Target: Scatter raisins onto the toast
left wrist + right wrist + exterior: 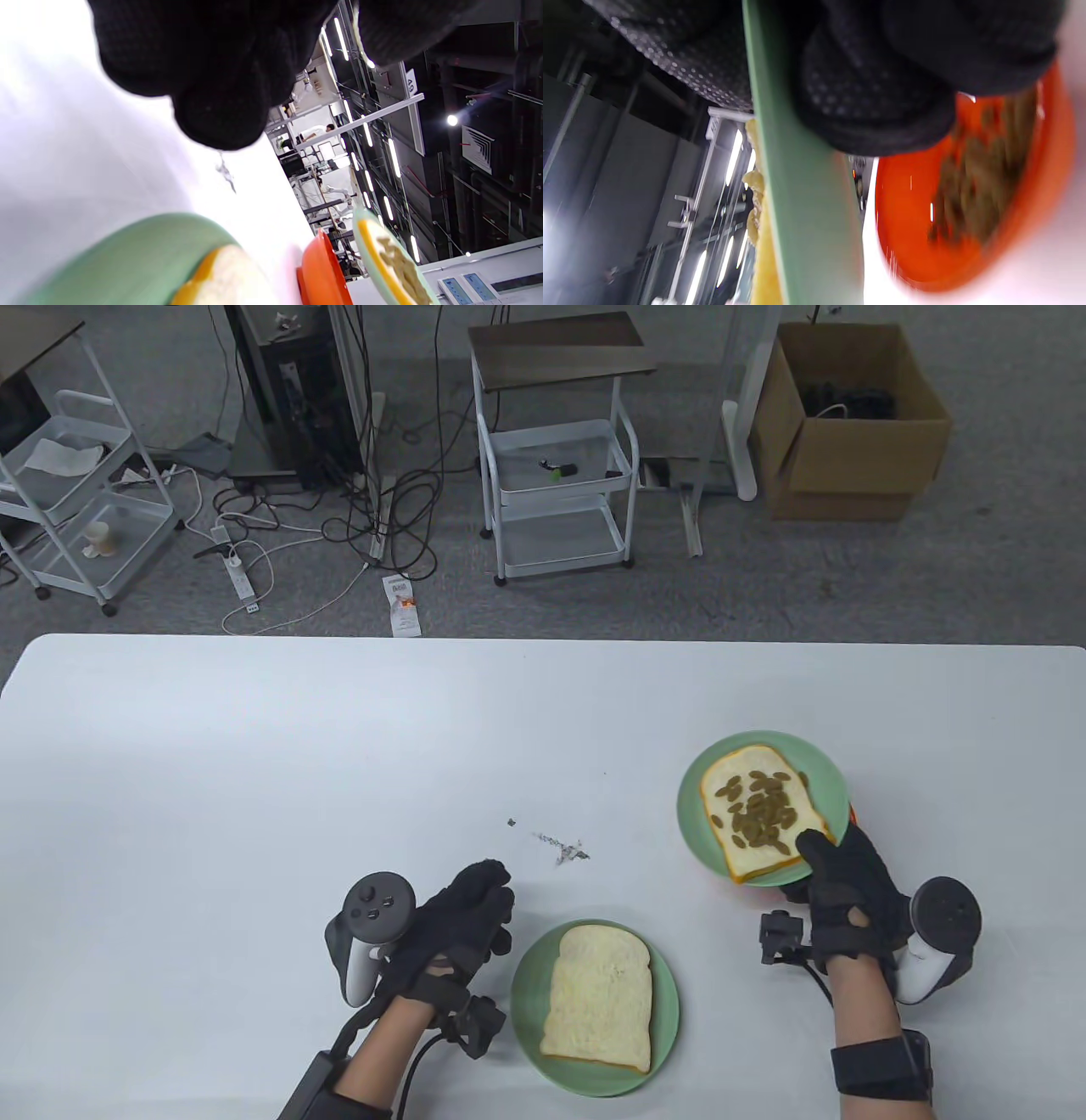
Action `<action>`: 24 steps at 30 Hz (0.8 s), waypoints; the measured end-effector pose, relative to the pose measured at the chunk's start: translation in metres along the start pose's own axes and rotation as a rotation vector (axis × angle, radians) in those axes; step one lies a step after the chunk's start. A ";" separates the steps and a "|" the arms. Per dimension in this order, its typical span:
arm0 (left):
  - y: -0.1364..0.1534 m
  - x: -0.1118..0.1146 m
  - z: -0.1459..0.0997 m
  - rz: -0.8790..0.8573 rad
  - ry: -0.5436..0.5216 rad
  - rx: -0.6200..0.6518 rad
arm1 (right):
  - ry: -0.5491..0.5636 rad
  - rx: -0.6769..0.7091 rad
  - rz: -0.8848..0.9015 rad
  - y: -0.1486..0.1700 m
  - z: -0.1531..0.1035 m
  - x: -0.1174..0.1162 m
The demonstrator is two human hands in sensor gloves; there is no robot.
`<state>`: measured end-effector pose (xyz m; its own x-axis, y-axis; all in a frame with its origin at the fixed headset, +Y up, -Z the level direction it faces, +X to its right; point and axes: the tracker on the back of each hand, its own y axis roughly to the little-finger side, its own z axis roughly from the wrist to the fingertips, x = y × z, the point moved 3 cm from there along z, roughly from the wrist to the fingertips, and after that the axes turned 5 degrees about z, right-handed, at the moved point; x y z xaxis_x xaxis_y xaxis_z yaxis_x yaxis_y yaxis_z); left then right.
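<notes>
A slice of toast covered with raisins (761,813) lies on a green plate (708,768). My right hand (819,853) grips this plate at its near rim, thumb on top, and holds it tilted above an orange bowl of raisins (971,203). In the right wrist view the plate's rim (806,212) runs edge-on beside the bowl. A plain slice of toast (601,997) lies on a second green plate (530,984) near the front edge. My left hand (490,891) rests on the table left of that plate, fingers curled and holding nothing.
Small dark crumbs (562,848) lie on the white table (254,772) between the hands. In the left wrist view the orange bowl (322,275) stands between the near plate (140,254) and the raised plate (373,245). Carts and cables stand on the floor beyond.
</notes>
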<state>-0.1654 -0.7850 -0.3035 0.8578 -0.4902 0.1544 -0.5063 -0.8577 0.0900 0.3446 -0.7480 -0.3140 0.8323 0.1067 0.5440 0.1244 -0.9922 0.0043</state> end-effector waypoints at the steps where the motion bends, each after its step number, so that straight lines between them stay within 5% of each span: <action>1: 0.001 -0.001 0.000 0.000 -0.011 -0.006 | 0.049 0.046 -0.062 -0.004 0.003 0.009; 8: 0.004 -0.004 0.001 0.012 -0.025 -0.022 | 0.221 0.347 -0.435 -0.026 0.002 0.018; 24: 0.004 -0.002 0.001 0.076 -0.022 -0.015 | 0.245 0.951 -0.957 -0.069 -0.038 -0.023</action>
<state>-0.1692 -0.7876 -0.3043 0.8183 -0.5574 0.1401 -0.5714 -0.8153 0.0938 0.2969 -0.6844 -0.2948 0.1090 0.6061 0.7879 0.9931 -0.1012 -0.0595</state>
